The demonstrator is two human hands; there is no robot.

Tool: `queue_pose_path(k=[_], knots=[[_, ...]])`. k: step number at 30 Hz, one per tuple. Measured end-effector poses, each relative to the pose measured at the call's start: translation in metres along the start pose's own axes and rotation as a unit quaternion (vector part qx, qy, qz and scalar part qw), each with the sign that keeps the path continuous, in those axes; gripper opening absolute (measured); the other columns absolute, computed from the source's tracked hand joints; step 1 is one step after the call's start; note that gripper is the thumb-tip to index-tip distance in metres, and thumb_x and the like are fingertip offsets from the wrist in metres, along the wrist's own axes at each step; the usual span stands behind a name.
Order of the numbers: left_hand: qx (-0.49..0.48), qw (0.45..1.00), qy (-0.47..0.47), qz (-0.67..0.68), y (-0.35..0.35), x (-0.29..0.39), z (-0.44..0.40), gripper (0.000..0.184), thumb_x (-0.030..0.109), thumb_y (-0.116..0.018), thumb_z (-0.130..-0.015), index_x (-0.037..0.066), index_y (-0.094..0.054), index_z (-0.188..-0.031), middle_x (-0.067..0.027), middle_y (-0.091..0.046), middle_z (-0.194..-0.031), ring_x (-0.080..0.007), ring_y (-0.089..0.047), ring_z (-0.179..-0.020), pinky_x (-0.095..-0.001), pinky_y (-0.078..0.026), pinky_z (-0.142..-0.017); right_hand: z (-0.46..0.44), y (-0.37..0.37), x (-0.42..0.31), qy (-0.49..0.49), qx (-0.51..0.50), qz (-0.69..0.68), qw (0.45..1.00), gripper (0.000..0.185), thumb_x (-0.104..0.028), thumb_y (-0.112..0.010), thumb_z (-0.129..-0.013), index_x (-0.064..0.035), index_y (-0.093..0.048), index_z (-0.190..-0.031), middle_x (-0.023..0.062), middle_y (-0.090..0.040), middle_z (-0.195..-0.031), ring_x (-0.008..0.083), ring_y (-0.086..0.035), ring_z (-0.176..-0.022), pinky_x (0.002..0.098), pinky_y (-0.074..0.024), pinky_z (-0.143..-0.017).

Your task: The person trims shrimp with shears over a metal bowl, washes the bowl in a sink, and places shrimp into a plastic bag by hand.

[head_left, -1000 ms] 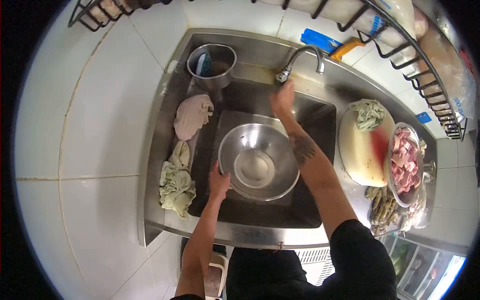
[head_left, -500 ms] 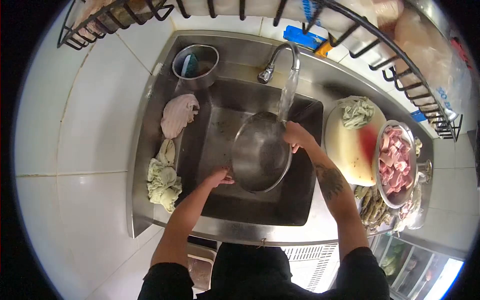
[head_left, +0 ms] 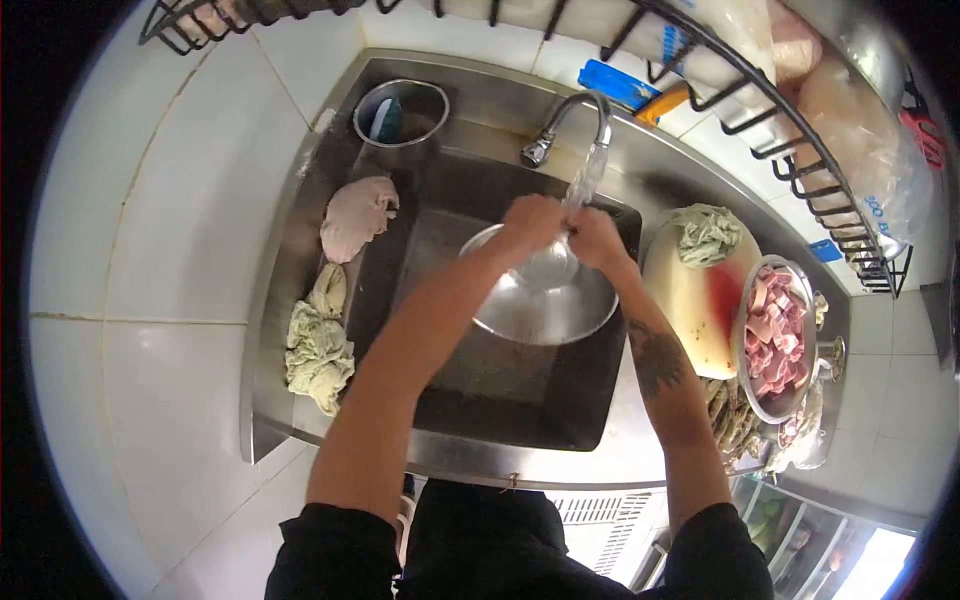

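Water runs from the curved faucet (head_left: 603, 115) onto the area where both my hands meet. My left hand (head_left: 535, 222) is closed at the far edge of the metal bowl (head_left: 545, 310), its fingers partly hidden. Close beside it, my right hand (head_left: 595, 238) is also closed under the stream. What lies between the fingers is too small and blurred to make out. The bowl rests in the dark sink basin (head_left: 500, 385), below my hands.
Left of the basin lie a pale pink piece (head_left: 358, 218) and a crumpled cloth (head_left: 318, 350). A metal pot (head_left: 402, 112) stands behind. At right are a round board (head_left: 690, 310) and a bowl of cut meat (head_left: 775, 330). A wire rack (head_left: 740, 70) hangs above.
The faucet has been turned on. The bowl was tilted under it and now sits flatter. My left hand has moved up and right, from the bowl's near side to beside my right hand.
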State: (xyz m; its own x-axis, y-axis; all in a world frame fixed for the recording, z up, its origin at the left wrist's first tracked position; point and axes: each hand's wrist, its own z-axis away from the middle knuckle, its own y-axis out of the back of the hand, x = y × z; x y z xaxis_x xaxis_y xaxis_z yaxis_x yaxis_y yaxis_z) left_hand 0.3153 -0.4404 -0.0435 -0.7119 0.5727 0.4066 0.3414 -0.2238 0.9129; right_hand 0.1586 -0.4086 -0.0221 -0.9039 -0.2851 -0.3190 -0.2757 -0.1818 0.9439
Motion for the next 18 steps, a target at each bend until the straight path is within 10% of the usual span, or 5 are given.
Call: queue_pose_path(k=[6,10,13,16,18], knots=[[0.126,0.989,0.070,-0.013,-0.009,0.024,0.009,0.020,0.021,-0.057,-0.086,0.008,-0.071,-0.089,-0.0133,-0.069,-0.080,-0.0298,-0.069,-0.074,-0.0447,-0.054,-0.067,0.040,-0.035,0.050,-0.111,0.244,-0.151,0.952,0.042,-0.017,-0.073,-0.073,-0.0072,-0.065,-0.113,0.0166,-0.068,-0.102,0.0302,-0.067,-0.093,0.0364,-0.0520,-0.081],[0.222,0.895,0.258,0.290,-0.040,-0.064,0.079,0.022,0.020,-0.057,-0.086,0.005,-0.070,-0.094,-0.0184,-0.068,-0.082,-0.0351,-0.067,-0.074,-0.0463,-0.051,-0.066,0.052,-0.075,0.061,-0.419,0.108,-0.444,0.785,0.042,-0.021,-0.073,-0.080,-0.0063,-0.064,-0.118,0.0133,-0.070,-0.098,0.0269,-0.066,-0.094,0.0357,-0.0499,-0.084],[0.296,0.833,0.416,0.211,-0.037,-0.080,0.157,0.019,0.012,-0.060,-0.084,-0.001,-0.069,-0.094,-0.0191,-0.068,-0.082,-0.0330,-0.066,-0.075,-0.0424,-0.050,-0.068,0.024,-0.143,0.069,-0.469,0.081,-0.454,0.753,0.045,-0.026,-0.073,-0.081,0.0002,-0.063,-0.116,0.0074,-0.067,-0.096,0.0202,-0.062,-0.083,0.0356,-0.0492,-0.072],[0.307,0.684,0.514,0.418,-0.101,-0.106,0.218,0.022,0.015,-0.060,-0.087,-0.006,-0.067,-0.092,-0.0158,-0.068,-0.083,-0.0272,-0.065,-0.076,-0.0401,-0.049,-0.070,-0.017,-0.145,0.059,-0.234,-0.015,-0.489,0.840,0.040,-0.024,-0.064,-0.088,-0.0034,-0.059,-0.122,0.0087,-0.065,-0.097,0.0191,-0.061,-0.079,0.0355,-0.0482,-0.068],[0.347,0.560,0.566,0.495,-0.140,-0.102,0.241,0.024,0.013,-0.061,-0.085,-0.006,-0.064,-0.099,-0.0155,-0.066,-0.095,-0.0230,-0.061,-0.079,-0.0390,-0.047,-0.069,-0.045,-0.129,0.044,-0.163,-0.155,-0.211,0.951,0.031,-0.018,-0.054,-0.092,-0.0086,-0.059,-0.121,0.0072,-0.062,-0.103,0.0194,-0.060,-0.088,0.0347,-0.0490,-0.077]])
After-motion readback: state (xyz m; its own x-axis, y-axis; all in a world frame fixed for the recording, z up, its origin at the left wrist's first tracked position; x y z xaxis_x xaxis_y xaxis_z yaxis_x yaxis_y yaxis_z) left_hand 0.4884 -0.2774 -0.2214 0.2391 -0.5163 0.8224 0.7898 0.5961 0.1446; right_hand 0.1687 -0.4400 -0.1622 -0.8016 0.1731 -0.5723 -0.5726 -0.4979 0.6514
